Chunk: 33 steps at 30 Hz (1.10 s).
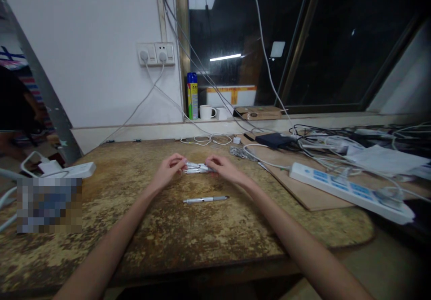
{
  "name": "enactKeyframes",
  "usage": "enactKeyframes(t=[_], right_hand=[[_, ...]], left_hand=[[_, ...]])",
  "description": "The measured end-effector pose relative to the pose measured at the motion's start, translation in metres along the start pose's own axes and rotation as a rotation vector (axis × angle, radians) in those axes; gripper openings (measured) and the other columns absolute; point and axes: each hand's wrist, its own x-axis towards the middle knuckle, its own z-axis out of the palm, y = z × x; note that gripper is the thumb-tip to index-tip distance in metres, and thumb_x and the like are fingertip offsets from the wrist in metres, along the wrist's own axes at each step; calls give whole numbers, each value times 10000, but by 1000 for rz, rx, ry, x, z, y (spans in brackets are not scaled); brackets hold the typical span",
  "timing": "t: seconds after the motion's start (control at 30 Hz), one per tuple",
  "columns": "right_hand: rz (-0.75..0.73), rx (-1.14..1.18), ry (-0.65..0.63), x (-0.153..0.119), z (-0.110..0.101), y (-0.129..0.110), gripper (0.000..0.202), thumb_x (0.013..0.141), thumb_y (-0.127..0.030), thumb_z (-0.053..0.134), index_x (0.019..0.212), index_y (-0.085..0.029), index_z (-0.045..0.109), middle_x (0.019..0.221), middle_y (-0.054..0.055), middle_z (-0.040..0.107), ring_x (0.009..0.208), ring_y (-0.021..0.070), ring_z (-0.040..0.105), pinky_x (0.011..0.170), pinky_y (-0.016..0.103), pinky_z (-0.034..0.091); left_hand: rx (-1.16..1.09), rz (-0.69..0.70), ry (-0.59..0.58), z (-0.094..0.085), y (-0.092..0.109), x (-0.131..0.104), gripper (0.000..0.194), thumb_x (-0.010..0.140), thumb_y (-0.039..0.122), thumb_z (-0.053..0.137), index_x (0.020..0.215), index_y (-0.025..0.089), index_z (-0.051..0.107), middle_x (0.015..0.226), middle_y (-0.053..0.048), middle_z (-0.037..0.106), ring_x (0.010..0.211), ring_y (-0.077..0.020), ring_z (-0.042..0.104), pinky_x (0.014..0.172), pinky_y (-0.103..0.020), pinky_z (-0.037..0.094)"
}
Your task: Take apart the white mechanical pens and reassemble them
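Several white and clear pens (197,168) lie side by side across the middle of the worn wooden table (141,228). My left hand (170,169) pinches the left end of the pens, thumb and fingers together. At their right end my right hand (220,167) is closed the same way. The fingertips partly hide both ends, and the pens are too blurred to tell apart. Nearer to me, a single grey-and-white pen (206,199) lies flat with its dark tip to the right, touched by neither hand.
A white power strip (350,192) and a brown board (303,192) with tangled cables are on the right. Another power strip (81,169) sits at the left. A spray can (192,95) and mug (206,112) stand on the sill. A person (16,107) is at far left.
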Motion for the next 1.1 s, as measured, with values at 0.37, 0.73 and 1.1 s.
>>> enactKeyframes(t=[0.37,0.73,1.1], right_hand=[[89,10,-314,-35,-24,12,302,836,-435,696,989,-178,741,844,48,716,755,172,612,704,289,465],[95,-54,-431,-38,-12,12,331,833,-467,681,901,-156,772,770,40,705,663,143,573,575,236,421],[107,-48,-451,-42,-14,6,335,824,-480,694,901,-163,770,772,45,707,664,147,583,582,239,443]], left_hand=[[190,-134,-428,-16,5,-23,324,843,477,677,1010,210,755,951,-58,749,876,-210,656,762,-271,462],[323,-44,-565,-25,3,-29,300,882,468,646,922,206,786,911,-56,760,841,-197,661,755,-252,460],[344,-27,-580,-24,4,-32,287,856,474,676,951,232,798,918,-49,753,824,-190,646,717,-246,444]])
